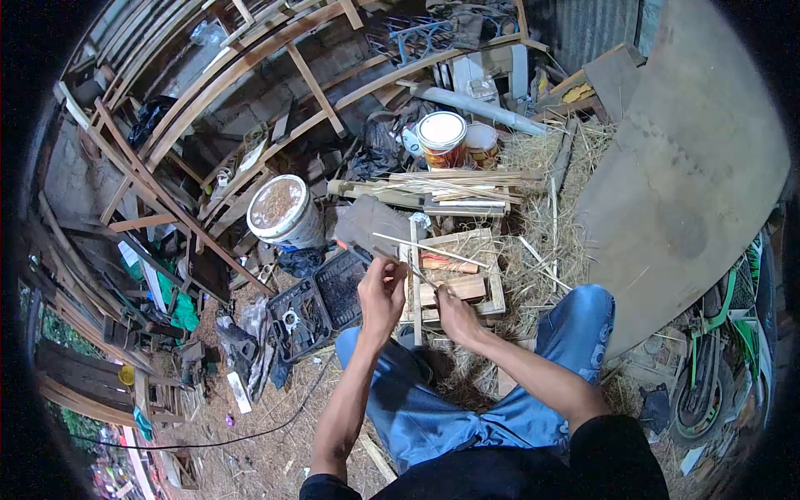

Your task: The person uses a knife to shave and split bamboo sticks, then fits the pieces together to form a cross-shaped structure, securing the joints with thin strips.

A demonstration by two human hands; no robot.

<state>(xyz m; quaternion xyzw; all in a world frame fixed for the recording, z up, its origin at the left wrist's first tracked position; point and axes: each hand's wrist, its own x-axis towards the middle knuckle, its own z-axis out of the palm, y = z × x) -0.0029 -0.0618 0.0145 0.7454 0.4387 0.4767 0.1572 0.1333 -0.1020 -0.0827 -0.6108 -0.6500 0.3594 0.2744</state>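
Note:
My left hand (pixel 382 293) is closed in a pinch over the left side of a small wooden frame; what sits between its fingers is too small to make out. My right hand (pixel 457 317) is wrapped round a narrow, dark knife-like tool (pixel 423 277) that slants up toward the left fingertips. A pale thin wooden strip (pixel 442 252) crosses just above both hands. Between the hands an upright pale slat (pixel 416 321) runs along the frame. Wood blocks (pixel 462 289) lie within the low wooden frame (pixel 497 287), close beside the right hand.
An open black tool case (pixel 302 321) lies left of my knee. Behind it stands a white bucket (pixel 287 221). Farther back are a bundle of thin strips (pixel 467 185) and a paint bucket (pixel 442 137). A large board (pixel 683 183) leans at the right, near a bicycle wheel (pixel 704 396).

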